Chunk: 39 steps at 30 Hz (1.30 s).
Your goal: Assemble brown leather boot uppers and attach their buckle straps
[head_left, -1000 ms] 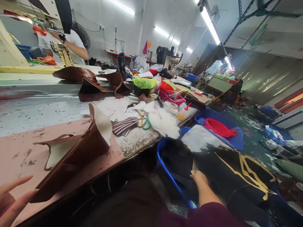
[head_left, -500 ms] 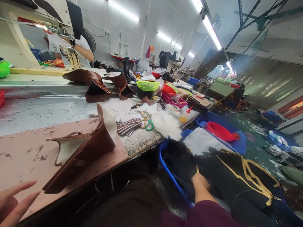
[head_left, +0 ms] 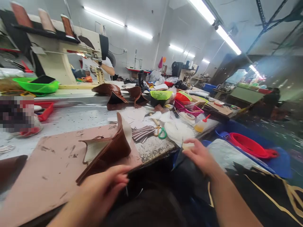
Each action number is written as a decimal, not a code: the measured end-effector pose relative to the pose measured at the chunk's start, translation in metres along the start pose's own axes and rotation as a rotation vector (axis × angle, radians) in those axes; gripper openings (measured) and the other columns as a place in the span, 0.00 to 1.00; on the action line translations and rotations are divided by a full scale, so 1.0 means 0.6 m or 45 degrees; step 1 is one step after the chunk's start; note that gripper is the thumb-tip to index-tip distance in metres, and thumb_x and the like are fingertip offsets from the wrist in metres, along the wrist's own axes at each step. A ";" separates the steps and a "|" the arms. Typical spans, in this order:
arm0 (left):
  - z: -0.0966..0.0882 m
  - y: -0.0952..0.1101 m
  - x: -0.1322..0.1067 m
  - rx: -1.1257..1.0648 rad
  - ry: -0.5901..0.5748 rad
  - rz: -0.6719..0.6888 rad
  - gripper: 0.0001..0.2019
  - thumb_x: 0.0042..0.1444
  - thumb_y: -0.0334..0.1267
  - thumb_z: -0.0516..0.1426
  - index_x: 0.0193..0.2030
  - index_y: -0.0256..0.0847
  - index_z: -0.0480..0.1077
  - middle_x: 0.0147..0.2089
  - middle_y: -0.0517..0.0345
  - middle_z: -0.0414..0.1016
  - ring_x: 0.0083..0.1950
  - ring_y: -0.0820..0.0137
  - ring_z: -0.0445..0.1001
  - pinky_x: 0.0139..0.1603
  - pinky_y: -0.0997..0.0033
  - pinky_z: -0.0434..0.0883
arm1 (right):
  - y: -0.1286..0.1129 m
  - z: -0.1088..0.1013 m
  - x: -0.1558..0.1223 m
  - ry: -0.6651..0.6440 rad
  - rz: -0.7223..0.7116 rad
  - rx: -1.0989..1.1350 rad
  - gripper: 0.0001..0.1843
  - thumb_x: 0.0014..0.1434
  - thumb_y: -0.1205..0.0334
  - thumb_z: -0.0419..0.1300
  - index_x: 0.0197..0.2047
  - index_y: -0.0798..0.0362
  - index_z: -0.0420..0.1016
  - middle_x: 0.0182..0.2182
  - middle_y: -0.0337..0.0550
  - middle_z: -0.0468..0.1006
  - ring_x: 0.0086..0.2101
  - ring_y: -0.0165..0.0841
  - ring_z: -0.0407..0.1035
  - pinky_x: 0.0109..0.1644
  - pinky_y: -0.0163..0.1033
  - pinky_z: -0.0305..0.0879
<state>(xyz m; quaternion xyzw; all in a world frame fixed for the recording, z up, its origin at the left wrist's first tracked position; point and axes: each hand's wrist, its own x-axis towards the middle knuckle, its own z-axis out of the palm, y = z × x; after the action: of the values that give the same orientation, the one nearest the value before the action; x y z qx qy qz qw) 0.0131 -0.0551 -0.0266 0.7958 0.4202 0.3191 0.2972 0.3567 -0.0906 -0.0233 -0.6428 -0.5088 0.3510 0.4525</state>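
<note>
In the head view my right hand [head_left: 199, 154] is closed, pinching the upper edge of a black piece of sheet material [head_left: 186, 167] with a pale strip at its edge. The piece hangs down beside the table's front edge, partly blurred. My left hand [head_left: 109, 184], smeared a little by motion, hovers at the near edge with fingers loosely bent and apart; I see nothing in it. Just beyond it a brown leather boot shaft [head_left: 109, 154] with a cream lining lies on a pink board [head_left: 56, 167].
Green-handled scissors [head_left: 162, 133], striped strips [head_left: 143, 134], white pieces [head_left: 178, 130] and a glue bottle [head_left: 200, 125] lie on the table. Right of it stands a blue tub [head_left: 281, 162] with a red basket [head_left: 248, 145]. A sewing machine [head_left: 54, 63] and a person [head_left: 107, 65] are behind.
My right hand has come up from the blue container with a black piece. My left hand has moved right, in front of the boot shaft. The view has swung left.
</note>
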 end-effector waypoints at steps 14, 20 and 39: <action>-0.091 0.052 0.023 -0.814 -0.069 -0.331 0.15 0.40 0.33 0.64 0.38 0.38 0.71 0.30 0.60 0.75 0.31 0.70 0.73 0.30 0.75 0.68 | -0.126 0.118 0.089 -1.064 -0.844 -0.025 0.36 0.54 0.43 0.60 0.61 0.47 0.55 0.60 0.50 0.58 0.58 0.44 0.54 0.59 0.50 0.54; -0.141 0.043 0.038 -0.720 -0.032 -0.116 0.14 0.40 0.30 0.63 0.39 0.39 0.75 0.33 0.58 0.77 0.35 0.68 0.74 0.37 0.74 0.69 | -0.143 0.203 0.141 -1.021 -0.362 0.610 0.32 0.52 0.51 0.58 0.59 0.49 0.58 0.55 0.50 0.66 0.49 0.41 0.67 0.50 0.46 0.64; -0.122 0.031 0.048 -0.958 -0.094 -0.090 0.35 0.30 0.45 0.70 0.48 0.37 0.69 0.45 0.49 0.75 0.47 0.57 0.72 0.45 0.66 0.68 | -0.261 0.172 0.087 -0.649 -1.414 -0.880 0.03 0.53 0.64 0.61 0.30 0.54 0.73 0.53 0.52 0.68 0.48 0.45 0.68 0.47 0.46 0.68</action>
<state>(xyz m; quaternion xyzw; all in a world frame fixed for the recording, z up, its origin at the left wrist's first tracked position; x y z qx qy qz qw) -0.0209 -0.0242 0.0399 0.6271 0.2897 0.4117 0.5945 0.2224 -0.0055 0.0885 -0.2926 -0.9345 0.0261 0.2012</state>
